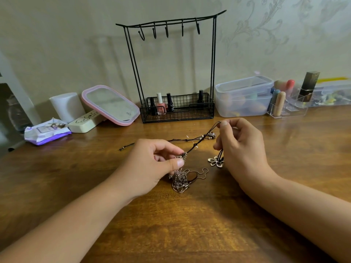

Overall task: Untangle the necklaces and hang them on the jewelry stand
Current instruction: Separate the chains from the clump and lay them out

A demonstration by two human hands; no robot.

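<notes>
From the head camera I am seeing both hands working low over the wooden worktop (190, 224). My left hand (152, 168) is pinching the top of a tangled clump of silver chain (179, 179) between thumb and fingers, where a dark cord (197, 144) is meeting it. The clump is lying on the worktop with a brown oval pendant (191, 176) beside it. My right hand (241, 147) is holding the other end of the cord between thumb and forefinger, raised a little, and a flower pendant (215, 161) is hanging from cords under its lower fingers. The black wire jewelry stand (171, 73) is standing behind, against the wall, its hooks bare and nail polish bottles (161, 104) sitting in its basket.
</notes>
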